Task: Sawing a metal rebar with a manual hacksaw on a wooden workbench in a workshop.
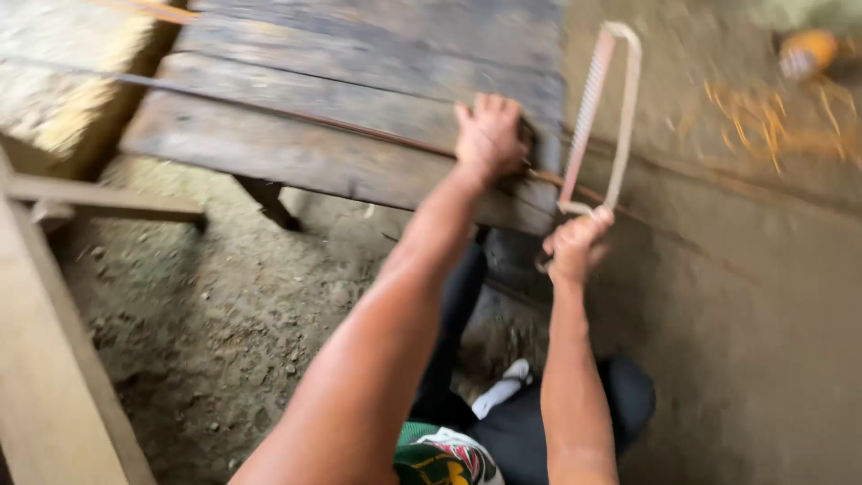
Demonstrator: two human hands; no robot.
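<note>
Rod sawn on a plank desk.
The rod point(296, 112) was pinned to the desk point(359, 63) by the left hand point(489, 135), fingers pressed down; at 3 o'clock, the hacksaw point(603, 117) was gripped by the right hand point(575, 244), fingers curled shut.

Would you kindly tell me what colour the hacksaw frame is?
The hacksaw frame looks pale beige or cream, seen from the head view.

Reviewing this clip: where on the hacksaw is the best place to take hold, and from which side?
Probably the handle end nearest the person, where the right hand already wraps it, coming from below the bench edge. The hacksaw frame is a thin loop stretching away over the wooden bench, with the blade along one side, so only the near end offers a safe grip. The left hand presses the rusty rod down.
</note>
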